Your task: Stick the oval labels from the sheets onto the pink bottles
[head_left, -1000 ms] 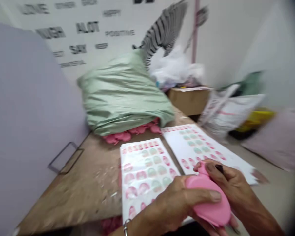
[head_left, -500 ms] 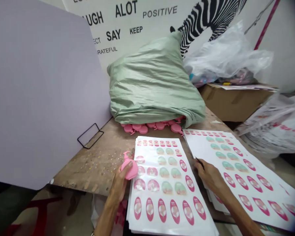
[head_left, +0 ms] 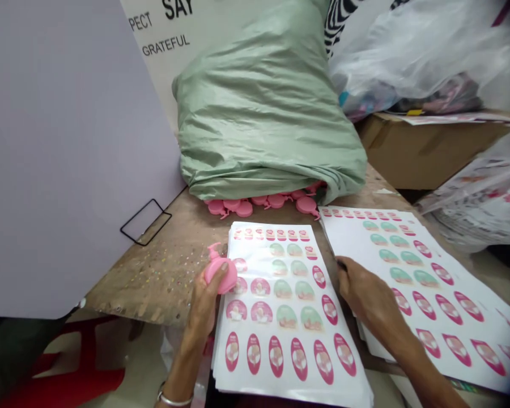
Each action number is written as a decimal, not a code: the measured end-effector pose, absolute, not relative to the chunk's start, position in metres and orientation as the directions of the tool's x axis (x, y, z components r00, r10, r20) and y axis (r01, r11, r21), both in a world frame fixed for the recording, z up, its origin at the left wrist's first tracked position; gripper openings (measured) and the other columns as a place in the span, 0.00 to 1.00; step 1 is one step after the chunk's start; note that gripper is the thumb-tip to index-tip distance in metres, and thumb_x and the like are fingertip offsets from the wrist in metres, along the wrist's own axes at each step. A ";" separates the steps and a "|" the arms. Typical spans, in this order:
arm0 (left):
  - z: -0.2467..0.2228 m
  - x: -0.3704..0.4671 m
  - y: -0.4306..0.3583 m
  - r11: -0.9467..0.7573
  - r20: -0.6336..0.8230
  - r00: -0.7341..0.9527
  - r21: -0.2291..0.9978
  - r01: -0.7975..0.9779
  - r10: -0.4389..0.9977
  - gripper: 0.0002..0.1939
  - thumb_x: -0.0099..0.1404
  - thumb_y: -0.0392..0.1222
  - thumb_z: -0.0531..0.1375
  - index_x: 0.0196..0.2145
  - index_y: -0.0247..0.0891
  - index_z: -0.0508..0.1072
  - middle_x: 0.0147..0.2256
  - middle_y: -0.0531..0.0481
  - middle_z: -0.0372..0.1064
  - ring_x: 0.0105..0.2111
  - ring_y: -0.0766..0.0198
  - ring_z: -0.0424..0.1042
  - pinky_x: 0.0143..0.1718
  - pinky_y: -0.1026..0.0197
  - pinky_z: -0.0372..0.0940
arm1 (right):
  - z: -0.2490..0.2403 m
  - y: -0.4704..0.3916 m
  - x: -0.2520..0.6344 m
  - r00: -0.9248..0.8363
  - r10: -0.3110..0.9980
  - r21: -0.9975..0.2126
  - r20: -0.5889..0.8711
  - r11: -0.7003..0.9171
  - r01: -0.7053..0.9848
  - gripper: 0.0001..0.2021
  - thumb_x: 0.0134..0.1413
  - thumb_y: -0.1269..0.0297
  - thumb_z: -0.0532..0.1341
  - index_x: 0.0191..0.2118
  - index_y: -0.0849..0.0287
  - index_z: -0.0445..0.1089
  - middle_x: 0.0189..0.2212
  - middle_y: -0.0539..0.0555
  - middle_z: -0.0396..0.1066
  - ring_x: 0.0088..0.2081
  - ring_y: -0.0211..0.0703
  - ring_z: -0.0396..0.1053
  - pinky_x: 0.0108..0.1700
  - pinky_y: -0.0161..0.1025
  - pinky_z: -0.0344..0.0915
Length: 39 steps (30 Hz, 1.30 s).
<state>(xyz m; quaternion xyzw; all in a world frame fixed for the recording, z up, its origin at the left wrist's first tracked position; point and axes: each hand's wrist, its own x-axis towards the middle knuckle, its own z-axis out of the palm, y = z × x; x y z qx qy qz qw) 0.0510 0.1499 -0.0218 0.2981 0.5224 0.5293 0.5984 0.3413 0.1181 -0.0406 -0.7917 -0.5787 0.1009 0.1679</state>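
Observation:
My left hand (head_left: 206,292) is closed on a small pink pump bottle (head_left: 221,276), round and flat-sided with a pump head on top. It is beside the left edge of a stack of sticker sheets (head_left: 255,382), printed with pink ovals, pink rounds and green half-rounds. My right hand (head_left: 365,292) is between that stack and a second stack of sticker sheets (head_left: 344,241), its fingers pinched round a small dark thin tool (head_left: 341,264). Only the tool's dark end shows, so its kind is unclear.
A green sack (head_left: 267,124) stands at the back, with several pink bottles (head_left: 276,201) spilling from under it. A pale board (head_left: 68,158) and a black wire stand (head_left: 147,224) are at the left. A cardboard box (head_left: 429,150) and plastic bags (head_left: 420,51) are at the right.
The view has tilted down and come closer, so the wall lettering shows less. Both hands keep their holds; my right hand has turned slightly, hiding more of the dark tool.

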 end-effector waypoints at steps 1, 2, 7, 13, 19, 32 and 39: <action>-0.019 0.046 0.147 0.242 -0.290 -0.116 0.918 -0.315 0.950 0.24 0.55 0.47 0.67 0.47 0.31 0.74 0.40 0.43 0.77 0.40 0.58 0.75 0.41 0.63 0.68 | -0.037 0.120 0.339 0.313 0.948 -0.431 0.059 -0.258 0.864 0.18 0.59 0.58 0.51 0.50 0.58 0.67 0.39 0.60 0.75 0.36 0.53 0.72 0.35 0.43 0.62; -0.016 0.042 0.143 0.238 -0.284 -0.106 0.918 -0.316 0.953 0.23 0.57 0.47 0.66 0.47 0.31 0.74 0.42 0.42 0.76 0.40 0.58 0.76 0.42 0.63 0.69 | -0.033 0.123 0.335 0.283 0.956 -0.510 0.073 -0.208 0.835 0.18 0.59 0.55 0.52 0.51 0.57 0.66 0.40 0.59 0.74 0.38 0.51 0.72 0.36 0.42 0.63; -0.014 0.037 0.122 0.417 -0.459 0.000 0.809 -0.414 0.889 0.21 0.58 0.44 0.66 0.45 0.29 0.72 0.42 0.36 0.76 0.31 0.58 0.76 0.30 0.60 0.73 | -0.033 0.146 0.284 0.003 0.996 -0.748 0.088 0.064 0.660 0.13 0.64 0.54 0.47 0.40 0.56 0.63 0.35 0.55 0.71 0.34 0.44 0.68 0.37 0.40 0.61; -0.029 0.058 0.123 0.378 -0.438 -0.030 0.806 -0.456 0.898 0.25 0.56 0.46 0.67 0.49 0.30 0.72 0.40 0.38 0.76 0.33 0.58 0.77 0.31 0.63 0.72 | -0.048 0.179 0.231 -0.199 0.956 -0.519 0.216 0.285 0.806 0.06 0.61 0.64 0.53 0.36 0.58 0.65 0.32 0.54 0.71 0.35 0.45 0.65 0.40 0.42 0.54; -0.039 0.058 0.128 0.380 -0.418 -0.024 0.847 -0.371 0.908 0.23 0.60 0.49 0.64 0.49 0.33 0.73 0.44 0.39 0.75 0.37 0.59 0.76 0.34 0.64 0.71 | -0.061 0.187 0.221 -0.231 0.921 -0.315 0.313 0.330 0.890 0.07 0.62 0.66 0.53 0.34 0.59 0.66 0.30 0.54 0.71 0.34 0.45 0.63 0.38 0.41 0.50; -0.049 0.053 0.129 0.404 -0.450 -0.023 0.822 -0.400 0.893 0.27 0.54 0.49 0.68 0.49 0.35 0.73 0.39 0.42 0.76 0.35 0.58 0.76 0.34 0.63 0.72 | -0.067 0.182 0.220 -0.237 0.930 -0.409 0.280 0.339 0.847 0.08 0.60 0.66 0.55 0.30 0.59 0.67 0.27 0.54 0.69 0.33 0.43 0.63 0.37 0.39 0.52; -0.052 0.048 0.129 0.414 -0.430 0.030 0.844 -0.341 0.902 0.25 0.53 0.51 0.68 0.46 0.35 0.74 0.37 0.43 0.76 0.32 0.60 0.74 0.30 0.64 0.69 | -0.052 0.196 0.216 -0.125 0.990 -0.489 0.060 0.139 0.861 0.09 0.52 0.58 0.61 0.28 0.57 0.65 0.25 0.52 0.70 0.29 0.43 0.64 0.32 0.38 0.53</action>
